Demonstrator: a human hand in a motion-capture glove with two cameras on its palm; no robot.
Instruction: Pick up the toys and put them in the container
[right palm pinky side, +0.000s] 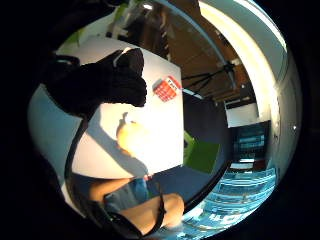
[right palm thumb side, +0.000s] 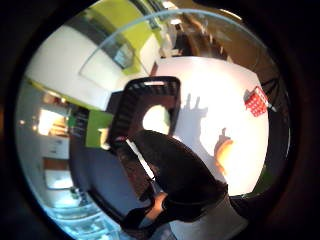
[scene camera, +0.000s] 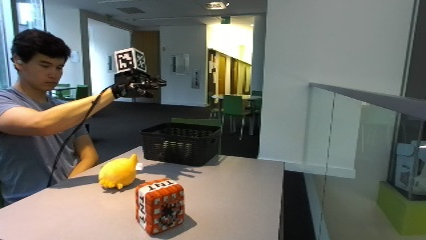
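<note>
My gloved right hand (scene camera: 136, 85) is raised high above the table's far left side, up and to the left of the black mesh basket (scene camera: 180, 144). Its fingers are relaxed and hold nothing; the glove's fingers (right palm pinky side: 100, 85) show dark in the palm views. A yellow plush toy (scene camera: 118, 174) lies on the grey table (scene camera: 233, 200) in front of the basket. Closer to the table's near edge stands a red TNT block (scene camera: 160, 206). The palm views show the basket (right palm thumb side: 150, 100), the yellow toy (right palm thumb side: 223, 152) and the block (right palm thumb side: 256, 101) below. A pale shape lies inside the basket; I cannot tell what it is.
The person sits at the table's left side, with the bare arm resting by the edge. A glass railing (scene camera: 359, 140) runs along the right, past the table. Green chairs (scene camera: 233, 107) stand in the room behind the basket.
</note>
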